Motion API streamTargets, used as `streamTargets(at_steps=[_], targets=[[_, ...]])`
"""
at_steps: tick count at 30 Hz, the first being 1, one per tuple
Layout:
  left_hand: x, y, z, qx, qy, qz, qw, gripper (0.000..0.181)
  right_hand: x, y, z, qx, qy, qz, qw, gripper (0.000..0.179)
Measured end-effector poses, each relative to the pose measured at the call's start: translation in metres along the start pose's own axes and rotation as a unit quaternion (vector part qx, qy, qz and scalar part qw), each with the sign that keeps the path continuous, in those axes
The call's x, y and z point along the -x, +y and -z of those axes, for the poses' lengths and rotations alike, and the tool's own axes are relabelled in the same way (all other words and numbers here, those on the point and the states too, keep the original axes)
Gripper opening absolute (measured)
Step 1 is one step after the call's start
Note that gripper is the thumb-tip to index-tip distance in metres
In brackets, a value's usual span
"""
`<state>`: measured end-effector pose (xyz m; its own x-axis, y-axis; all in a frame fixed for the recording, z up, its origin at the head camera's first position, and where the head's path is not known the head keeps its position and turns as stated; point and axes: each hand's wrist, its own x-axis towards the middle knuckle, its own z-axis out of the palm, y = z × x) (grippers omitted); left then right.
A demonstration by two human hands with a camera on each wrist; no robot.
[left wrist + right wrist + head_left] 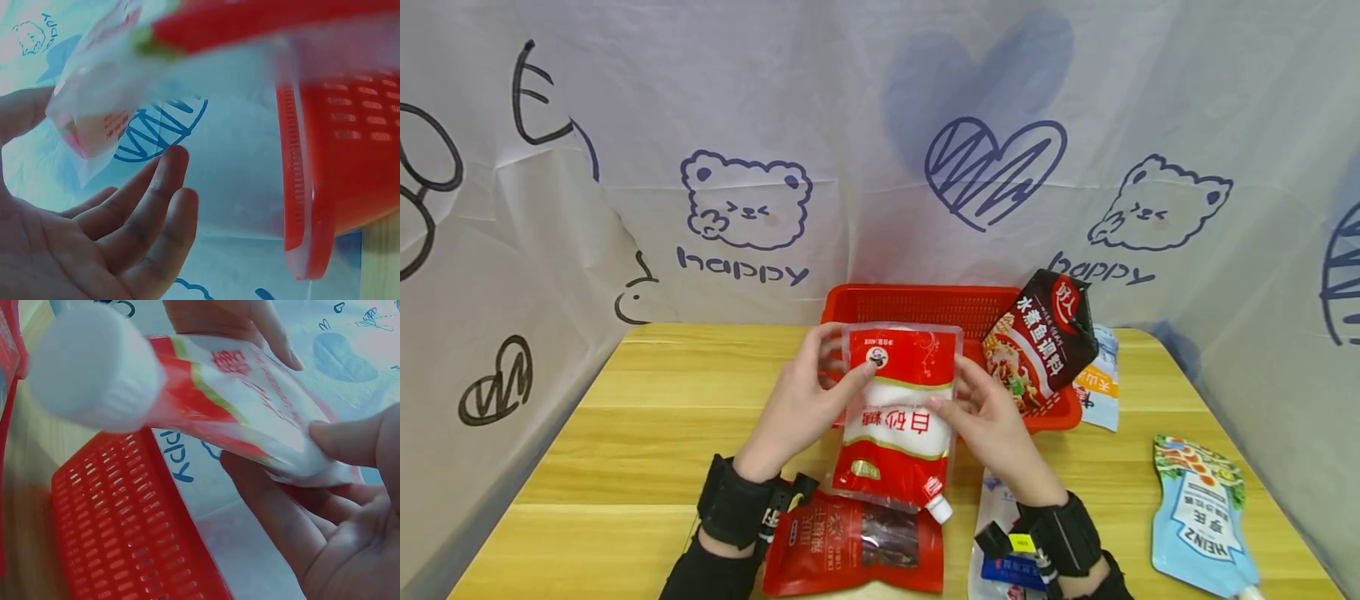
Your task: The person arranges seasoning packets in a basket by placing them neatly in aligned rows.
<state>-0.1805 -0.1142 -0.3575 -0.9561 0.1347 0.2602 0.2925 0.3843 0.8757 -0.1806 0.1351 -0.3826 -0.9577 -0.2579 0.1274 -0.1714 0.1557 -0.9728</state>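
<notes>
Creased white sheeting [865, 125] with drawn bears [747, 225] and hearts [996, 171] hangs behind a pale wood-grain tabletop [625, 433].

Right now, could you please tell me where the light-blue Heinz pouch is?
In the head view, the Heinz pouch lies near the right edge of the table, nearer the camera than the red basket and right of the right hand.

A yellow wood-grain table [602, 433] bears a red slotted plastic basket [891, 302] beyond the left hand [805, 400] and right hand [996, 429]. Nearer lie a red plastic packet [823, 546] and a white-and-blue packet [1000, 572]; to the hands' right, a light-blue spouted pouch [1202, 517] and a white-and-orange packet [1101, 385]
</notes>
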Motion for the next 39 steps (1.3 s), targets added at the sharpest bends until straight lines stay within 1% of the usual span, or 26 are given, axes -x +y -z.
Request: streamTargets(at_steps=[4, 8, 10, 13, 18, 23, 29, 32, 35, 39], targets=[[0.000, -0.001, 0.001, -0.008, -0.016, 0.014, 0.9997, 0.069, 0.001, 0.000, 0.003, 0.027, -0.043, 0.002, 0.9987, 0.067], [0.000, -0.001, 0.001, 0.002, -0.033, 0.013, 0.9994, 0.061, 0.002, 0.001, 0.003, 0.027, -0.090, 0.005, 0.9955, 0.065], [0.000, -0.002, 0.001, 0.013, -0.034, 0.008, 0.9993, 0.055, 0.002, 0.001, 0.003, 0.022, -0.103, 0.007, 0.9944, 0.065], [0.000, -0.002, 0.001, 0.027, -0.029, -0.002, 0.9992, 0.048, 0.001, 0.002, 0.001, 0.019, -0.104, 0.017, 0.9943, 0.064], [0.000, -0.003, 0.000, 0.037, -0.016, -0.013, 0.9991, 0.042, 0.000, 0.006, -0.003, 0.016, -0.094, 0.028, 0.9950, 0.062], [-0.001, -0.003, -0.001, 0.050, 0.003, -0.025, 0.9985, 0.040, -0.002, 0.009, -0.006, -0.002, -0.085, 0.023, 0.9961, 0.062], [-0.001, -0.002, -0.001, 0.077, 0.031, -0.063, 0.9946, 0.039, -0.003, 0.014, -0.009, -0.034, -0.081, 0.016, 0.9960, 0.064], [0.000, -0.001, 0.001, 0.081, 0.052, -0.076, 0.9925, 0.037, -0.005, 0.016, -0.009, -0.036, -0.081, 0.011, 0.9960, 0.063], [0.000, 0.000, 0.002, 0.090, 0.083, -0.081, 0.9891, 0.036, -0.006, 0.019, -0.009, -0.027, -0.085, 0.005, 0.9960, 0.062], [0.001, 0.003, 0.005, 0.109, 0.121, -0.078, 0.9836, 0.035, -0.007, 0.020, -0.009, -0.014, -0.093, -0.001, 0.9956, 0.063]])
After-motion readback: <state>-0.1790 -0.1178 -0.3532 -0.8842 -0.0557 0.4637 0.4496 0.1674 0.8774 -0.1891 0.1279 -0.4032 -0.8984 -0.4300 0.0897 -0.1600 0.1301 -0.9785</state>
